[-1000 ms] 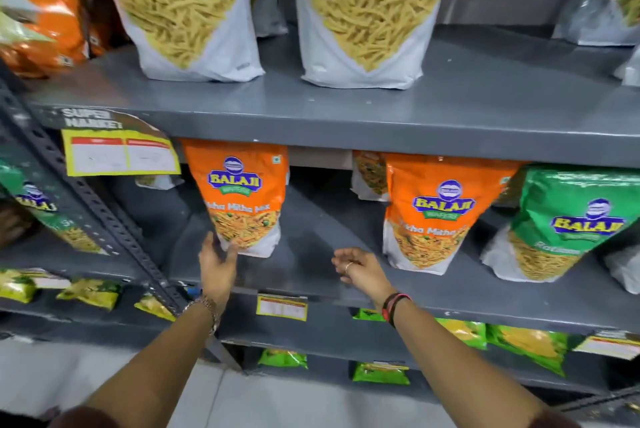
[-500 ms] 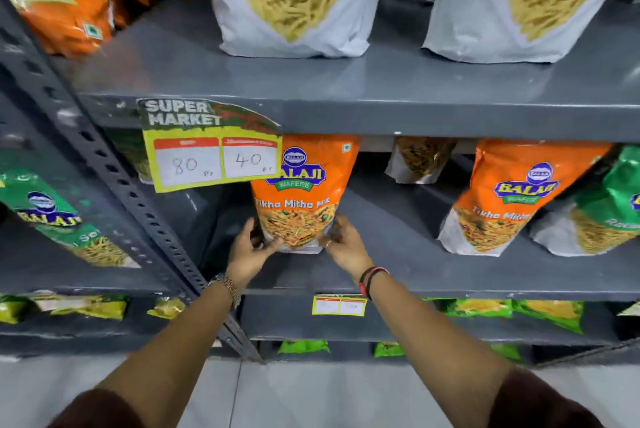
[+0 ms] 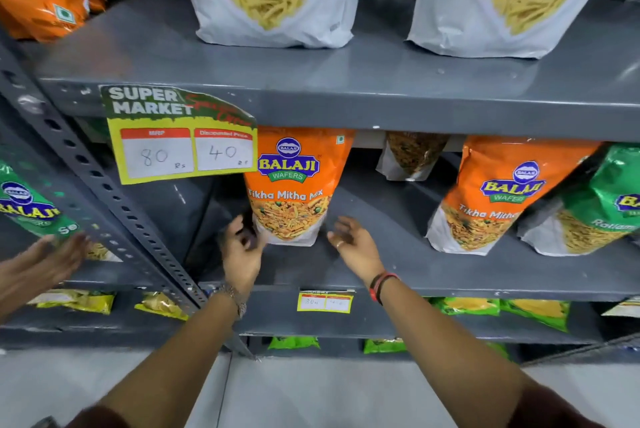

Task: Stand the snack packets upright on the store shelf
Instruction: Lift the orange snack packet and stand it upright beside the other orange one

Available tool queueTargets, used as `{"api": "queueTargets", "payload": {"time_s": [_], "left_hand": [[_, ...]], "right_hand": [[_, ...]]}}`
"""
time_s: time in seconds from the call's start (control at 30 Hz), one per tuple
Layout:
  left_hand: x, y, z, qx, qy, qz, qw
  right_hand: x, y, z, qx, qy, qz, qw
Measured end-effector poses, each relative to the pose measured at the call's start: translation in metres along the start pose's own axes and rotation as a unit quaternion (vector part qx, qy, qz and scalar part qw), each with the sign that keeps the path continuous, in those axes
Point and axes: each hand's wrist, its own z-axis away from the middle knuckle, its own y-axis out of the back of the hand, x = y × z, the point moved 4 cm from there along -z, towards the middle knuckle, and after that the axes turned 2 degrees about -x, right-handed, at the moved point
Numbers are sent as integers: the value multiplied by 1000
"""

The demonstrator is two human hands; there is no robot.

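At far left, another person's hand (image 3: 45, 263) reaches toward a green packet (image 3: 31, 209) in the neighbouring bay. A yellow price tag (image 3: 180, 140) hangs from the upper shelf (image 3: 346, 81). Below it, an orange snack packet (image 3: 294, 188) stands upright on the middle shelf (image 3: 450, 275). The left hand (image 3: 242, 251), fingers loosely spread, touches the packet's lower left corner; the right hand (image 3: 356, 247), fingers wide, sits just beside its right corner, holding nothing. Farther right, a second orange packet (image 3: 502, 195) leans against a second green packet (image 3: 599, 206).

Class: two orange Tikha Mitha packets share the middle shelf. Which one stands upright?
The left orange packet, between the hands; the right orange packet leans sideways.
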Motion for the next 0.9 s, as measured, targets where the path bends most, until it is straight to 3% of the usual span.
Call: {"api": "queueTargets", "payload": {"time_s": [0.07, 0.1, 0.23, 0.33, 0.43, 0.53, 0.67, 0.9], "left_hand": [[-8, -5, 16, 94, 7, 32, 995], [-8, -14, 25, 106, 15, 58, 993], [1, -70, 60, 62, 5, 96, 993], [16, -132, 85, -17, -4, 123, 992], [32, -201, 101, -186, 4, 73, 980], [41, -254, 114, -278, 52, -27, 959], [57, -284, 131, -323, 45, -17, 945], [56, -261, 131, -251, 37, 72, 965]], "right_hand": [[14, 29, 13, 53, 15, 5, 998], [22, 49, 19, 83, 24, 26, 996], [56, 132, 43, 171, 43, 60, 983], [80, 197, 56, 230, 35, 40, 972], [95, 252, 49, 268, -13, -23, 963], [94, 284, 30, 209, -48, -106, 971], [78, 279, 12, 81, -50, -160, 982], [73, 240, 18, 61, -55, -179, 980]]}}
